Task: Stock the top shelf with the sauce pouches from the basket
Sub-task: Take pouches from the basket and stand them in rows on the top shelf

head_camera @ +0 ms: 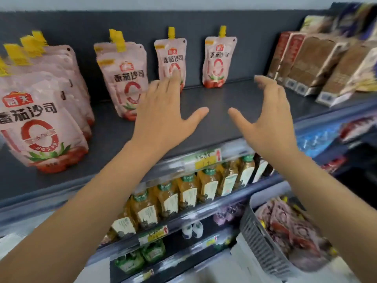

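Note:
Pink sauce pouches with yellow caps stand on the dark top shelf (pixel 214 117): a front stack at the left (pixel 40 123), a second stack (pixel 124 82), and two single pouches at the back (pixel 170 58) (pixel 219 60). My left hand (pixel 165 113) hovers over the shelf with fingers spread, its fingertips near the third pouch. My right hand (pixel 269 119) hovers beside it, fingers loosely bent, holding nothing. A grey basket (pixel 263 246) at the lower right holds several more pouches (pixel 289 227).
Brown boxed goods (pixel 310 64) fill the shelf's right end. The shelf below carries amber bottles (pixel 183 193) behind price tags (pixel 204 160). Green bottles (pixel 140 256) stand lower down. Blue and red packets (pixel 318 139) lie at the right.

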